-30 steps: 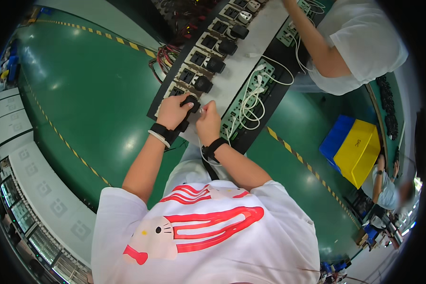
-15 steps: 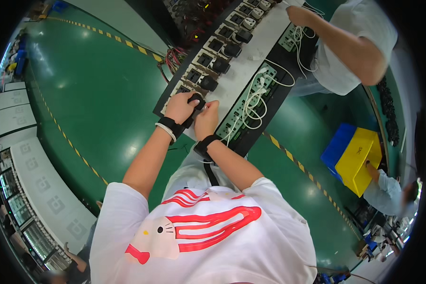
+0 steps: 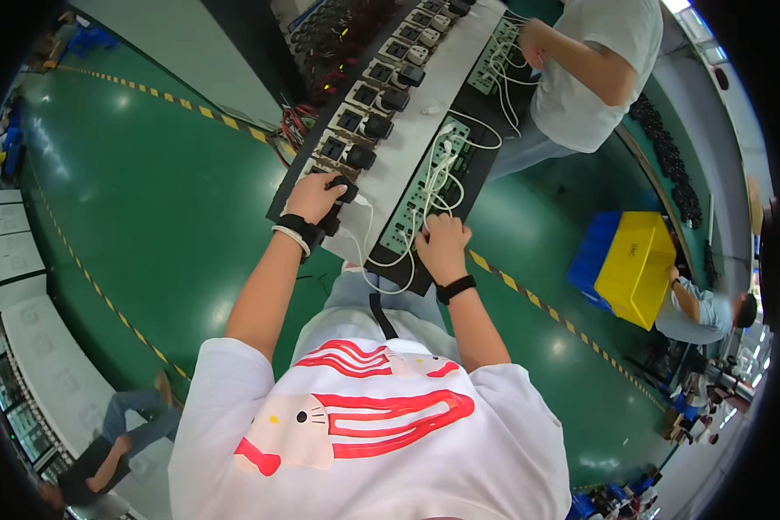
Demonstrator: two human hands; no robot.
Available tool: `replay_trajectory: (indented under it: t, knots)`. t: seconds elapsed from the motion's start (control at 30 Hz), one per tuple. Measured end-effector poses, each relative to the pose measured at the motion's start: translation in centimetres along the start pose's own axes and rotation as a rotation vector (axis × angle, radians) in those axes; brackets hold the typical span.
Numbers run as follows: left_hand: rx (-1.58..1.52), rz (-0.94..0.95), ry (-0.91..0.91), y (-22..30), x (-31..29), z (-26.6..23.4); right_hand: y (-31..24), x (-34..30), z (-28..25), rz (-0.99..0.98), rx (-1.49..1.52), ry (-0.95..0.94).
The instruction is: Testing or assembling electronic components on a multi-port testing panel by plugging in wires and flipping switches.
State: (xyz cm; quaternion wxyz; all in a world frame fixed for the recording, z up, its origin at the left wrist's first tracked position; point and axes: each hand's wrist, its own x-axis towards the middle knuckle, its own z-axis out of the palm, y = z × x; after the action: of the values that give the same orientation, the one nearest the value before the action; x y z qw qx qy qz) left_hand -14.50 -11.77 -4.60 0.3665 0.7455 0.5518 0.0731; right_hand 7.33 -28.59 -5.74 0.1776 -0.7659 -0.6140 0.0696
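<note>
My left hand (image 3: 313, 198) is closed round a black power adapter (image 3: 345, 188) at the near end of a row of sockets. A white cable (image 3: 370, 227) is plugged into the adapter's side and loops down past the strip's near edge. My right hand (image 3: 443, 249) is at the right edge of the green test board (image 3: 397, 232), its fingers curled beside the white cables. What those fingers hold, if anything, is hidden. More black adapters (image 3: 360, 157) sit in the sockets farther up, with white adapters (image 3: 418, 55) beyond them.
A co-worker (image 3: 600, 87) stands at the far right, a hand over another green board (image 3: 495, 56) with white cables. Bundled wires (image 3: 302, 121) hang left of the bench. A yellow crate (image 3: 640, 269) beside a blue one is at right, near another person.
My right hand has left the adapter and moved right to the green board's edge. A white cable now shows in the adapter. My left hand stays on it while the view has shifted.
</note>
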Motion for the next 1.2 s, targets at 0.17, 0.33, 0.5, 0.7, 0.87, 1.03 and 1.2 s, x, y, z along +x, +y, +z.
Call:
replay_trajectory:
  t: [0.17, 0.33, 0.5, 0.7, 0.87, 1.03, 1.2]
  knots:
    - [-0.056, -0.011, 0.007, -0.8, -0.1, 0.0, -0.6, 1.3, -8.1, 0.165, 0.77, -0.008]
    - [-0.056, 0.017, 0.003, -0.9, 0.0, 0.0, -0.4, 3.2, -12.7, 0.224, 1.373, -0.014]
    - [0.069, 0.028, -0.141, -0.6, 0.9, -1.4, -1.5, 5.5, -14.9, 0.042, 1.227, -0.066]
    - [-0.089, 0.099, 0.094, 2.4, 5.4, -0.9, -3.0, 9.5, -2.4, 0.419, 1.256, -0.77]
    - [-0.138, 0.056, -0.059, 2.0, 6.6, -0.4, -4.0, 9.4, 1.9, 0.572, 1.271, -0.703]
    - [-0.133, 0.0, -0.059, 2.9, 6.6, -0.8, -3.0, 9.5, 5.2, 0.523, 1.147, -0.402]
    - [-0.134, -0.013, -0.043, 2.3, 6.7, -0.4, -2.5, 10.5, 5.6, 0.326, 1.039, -0.404]
